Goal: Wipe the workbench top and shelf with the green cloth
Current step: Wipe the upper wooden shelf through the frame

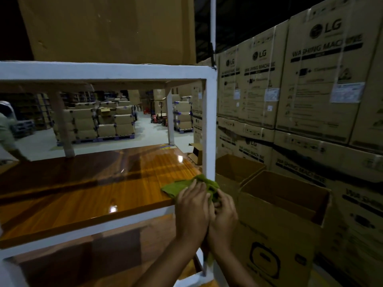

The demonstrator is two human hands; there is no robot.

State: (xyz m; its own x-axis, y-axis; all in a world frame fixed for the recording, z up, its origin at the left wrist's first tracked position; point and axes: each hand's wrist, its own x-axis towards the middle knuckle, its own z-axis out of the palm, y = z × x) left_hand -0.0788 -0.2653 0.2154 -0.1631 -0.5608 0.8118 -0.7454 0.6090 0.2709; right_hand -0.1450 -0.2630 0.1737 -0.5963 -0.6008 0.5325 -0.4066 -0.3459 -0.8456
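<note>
The green cloth lies bunched on the near right corner of the glossy wooden workbench top, beside the white frame post. Both hands hold it there. My left hand grips the cloth from the front edge of the top, fingers curled over it. My right hand pinches the cloth's right end just off the corner; a strip of cloth hangs down below the hands. A lower wooden shelf shows under the top, in shadow.
A large cardboard box sits on the white upper shelf. Open cardboard boxes stand close on the right. A wall of stacked washing-machine cartons rises behind them. A person's sleeve shows at far left. Pallets of boxes fill the warehouse floor beyond.
</note>
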